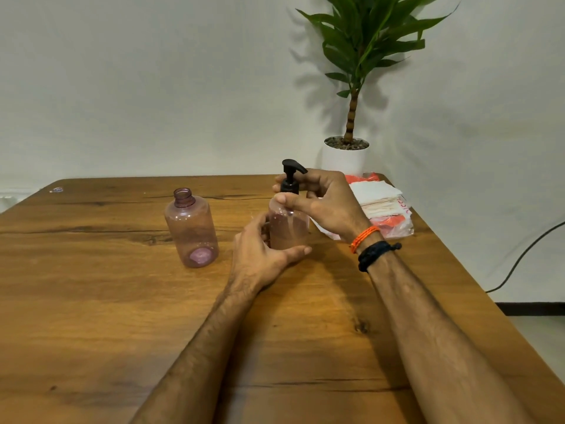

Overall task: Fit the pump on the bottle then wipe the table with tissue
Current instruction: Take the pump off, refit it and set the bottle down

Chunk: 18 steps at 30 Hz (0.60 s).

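Black pump (290,179) pinched by right hand (324,203); left hand (260,252) grips the bottle (289,231): twist the collar squarely while steadying it.

Soft even light, plant (363,41) shadow on wall (153,87), wide-angle bowing at edges.

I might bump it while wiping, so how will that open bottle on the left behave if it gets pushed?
The open bottle looks empty and see-through, so it is probably light and would slide or tip easily on the smooth wooden table. It stands upright and fairly tall. Once tipped, its round body would likely roll.
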Motion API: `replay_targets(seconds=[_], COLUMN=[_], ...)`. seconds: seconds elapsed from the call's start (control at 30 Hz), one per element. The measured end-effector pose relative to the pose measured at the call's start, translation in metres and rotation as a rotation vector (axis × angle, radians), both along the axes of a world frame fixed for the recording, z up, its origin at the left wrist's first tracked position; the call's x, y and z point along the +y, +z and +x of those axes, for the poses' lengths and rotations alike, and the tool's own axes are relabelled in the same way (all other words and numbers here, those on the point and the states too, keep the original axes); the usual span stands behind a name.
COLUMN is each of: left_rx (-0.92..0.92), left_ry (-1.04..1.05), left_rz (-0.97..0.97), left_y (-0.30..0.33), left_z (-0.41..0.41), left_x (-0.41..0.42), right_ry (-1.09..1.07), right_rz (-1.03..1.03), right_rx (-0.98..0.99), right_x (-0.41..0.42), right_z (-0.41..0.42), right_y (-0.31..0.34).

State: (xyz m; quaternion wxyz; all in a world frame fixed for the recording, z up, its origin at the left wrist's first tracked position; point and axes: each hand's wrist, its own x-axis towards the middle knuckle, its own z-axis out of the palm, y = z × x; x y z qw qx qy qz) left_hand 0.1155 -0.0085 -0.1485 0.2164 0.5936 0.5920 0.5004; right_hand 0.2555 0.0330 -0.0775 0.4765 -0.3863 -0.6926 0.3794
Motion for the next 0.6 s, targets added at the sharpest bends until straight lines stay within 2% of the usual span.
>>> replay_targets(seconds=[0.07, 0.17, 0.47, 0.6], left_rx=[0.009, 0.004, -0.010, -0.008], left_ry=[0.004, 0.010, 0.044, 0.064], left_rz=[0.009, 0.006, -0.006, 0.005], left_y=[0.000, 0.001, -0.001, -0.002], left_z=[0.001, 0.002, 0.003, 0.006], left_x=[0.000, -0.001, -0.001, -0.003], right_ry=[0.073, 0.064, -0.202, -0.312], right_rz=[-0.013, -0.006, 0.003, 0.066], right_rx=[0.050, 0.092, 0.085, 0.099], right_x=[0.002, 0.003, -0.007, -0.011], right_z=[0.005, 0.003, -0.014, -0.020], right_y=[-0.003, -0.005, -0.003, -0.007])
